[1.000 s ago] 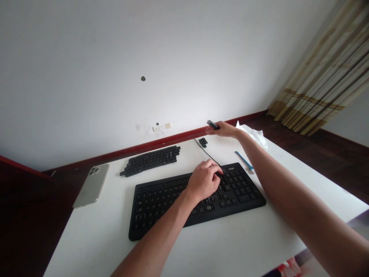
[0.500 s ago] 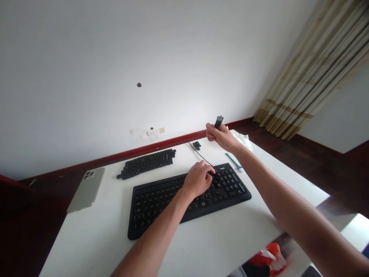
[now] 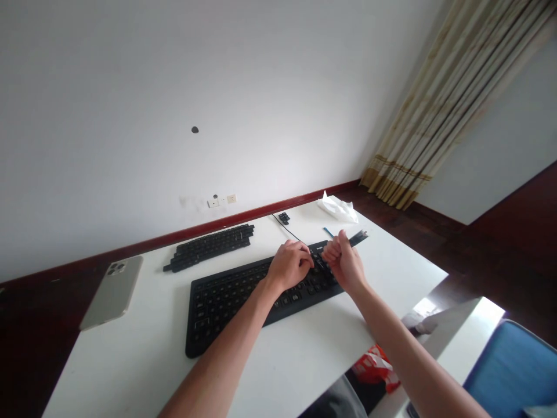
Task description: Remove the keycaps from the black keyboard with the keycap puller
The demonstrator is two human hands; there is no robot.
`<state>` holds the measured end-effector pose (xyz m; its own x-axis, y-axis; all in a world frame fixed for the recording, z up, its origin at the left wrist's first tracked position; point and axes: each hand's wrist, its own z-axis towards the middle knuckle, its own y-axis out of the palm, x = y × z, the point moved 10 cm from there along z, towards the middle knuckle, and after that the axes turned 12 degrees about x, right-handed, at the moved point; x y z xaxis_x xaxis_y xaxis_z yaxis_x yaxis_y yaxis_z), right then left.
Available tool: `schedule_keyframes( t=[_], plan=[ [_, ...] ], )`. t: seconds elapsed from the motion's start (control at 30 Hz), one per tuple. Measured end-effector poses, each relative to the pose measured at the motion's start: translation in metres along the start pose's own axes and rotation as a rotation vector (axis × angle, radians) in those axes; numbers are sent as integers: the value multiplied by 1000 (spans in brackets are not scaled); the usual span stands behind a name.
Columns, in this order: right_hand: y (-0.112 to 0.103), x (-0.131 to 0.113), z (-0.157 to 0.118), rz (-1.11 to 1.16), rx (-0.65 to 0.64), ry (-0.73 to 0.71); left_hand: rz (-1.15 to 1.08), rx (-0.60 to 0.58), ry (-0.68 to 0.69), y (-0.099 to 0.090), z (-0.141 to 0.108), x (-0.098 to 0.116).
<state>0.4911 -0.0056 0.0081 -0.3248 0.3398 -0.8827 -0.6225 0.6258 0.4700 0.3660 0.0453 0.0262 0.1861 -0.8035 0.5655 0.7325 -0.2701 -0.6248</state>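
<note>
A black keyboard (image 3: 235, 296) lies slanted on the white table. Across its upper middle rests my left hand (image 3: 289, 265), fingers curled and pressed together near the keys; whatever they pinch is hidden. Over the keyboard's right part, my right hand (image 3: 343, 261) is closed round a dark, slim tool (image 3: 359, 237) whose end sticks out to the right. Removed keycaps (image 3: 211, 247) lie in rows behind the keyboard, and a small cluster of keycaps (image 3: 284, 218) sits farther back. Partly behind my right hand is a thin blue tool (image 3: 328, 232).
A phone (image 3: 114, 293) lies face down at the table's left edge. White tissue (image 3: 338, 209) is at the back right corner. A cable (image 3: 285, 228) runs back from the keyboard. Below the table's front right are a red bag (image 3: 376, 367) and a blue seat (image 3: 516, 371).
My right hand has come down from above the table to the keyboard's right part, still holding the dark tool, which now points right. The view has shifted slightly to the right.
</note>
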Motion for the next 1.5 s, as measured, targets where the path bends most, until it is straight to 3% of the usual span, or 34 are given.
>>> schedule_keyframes(
  t=[0.23,0.47,0.57,0.7,1.23,1.5],
  plan=[
    [11,12,-6,-37,-88,8,-13,-31,-14,3,1,-4],
    [16,17,-9,-38,-130,16,-67,-170,-20,13,-2,-1],
    [19,16,-10,-34,-128,28,-35,-124,-19,10,-1,0],
    [18,4,-13,6,-111,-57,-29,-39,-23,5,0,-3],
    [14,14,-10,78,-90,49,-21,-85,3,8,1,-4],
    [9,22,-3,14,-33,96,-110,-140,-68,12,-1,-15]
  ],
)
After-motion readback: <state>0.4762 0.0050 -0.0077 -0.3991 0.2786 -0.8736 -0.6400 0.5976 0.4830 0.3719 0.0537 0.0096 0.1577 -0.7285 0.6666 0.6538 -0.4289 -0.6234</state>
